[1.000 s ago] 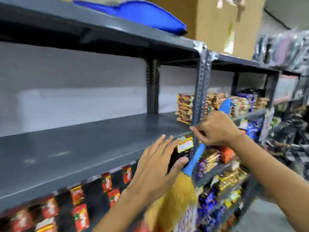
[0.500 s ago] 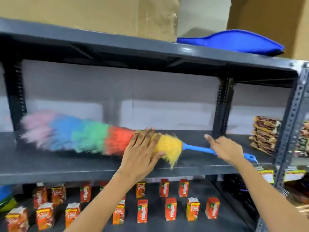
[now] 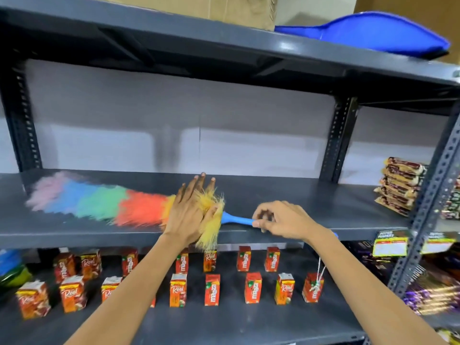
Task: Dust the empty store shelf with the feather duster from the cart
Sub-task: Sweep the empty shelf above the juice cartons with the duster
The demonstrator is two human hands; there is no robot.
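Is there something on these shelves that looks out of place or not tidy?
Yes. A blue dustpan lies on the top shelf beside a cardboard box, its edge hanging past the front. On the lower shelf, the juice cartons stand in loose, uneven rows, some turned.

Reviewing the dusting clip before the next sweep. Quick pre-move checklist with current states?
1. Right hand closed on the blue handle: ok.
2. Left hand lies flat on the yellow feathers, pressing the feather duster down rather than gripping it: ok.
3. Duster head lies on the empty shelf, pink tip near the left upright: ok.
4. Sweep path to the right bare up to the stacked snack packets beyond the posts: ok.
5. Yellow feathers overhang the front edge above the juice cartons: not ok, may drop dust.
6. Dust left on shelf: cannot tell.
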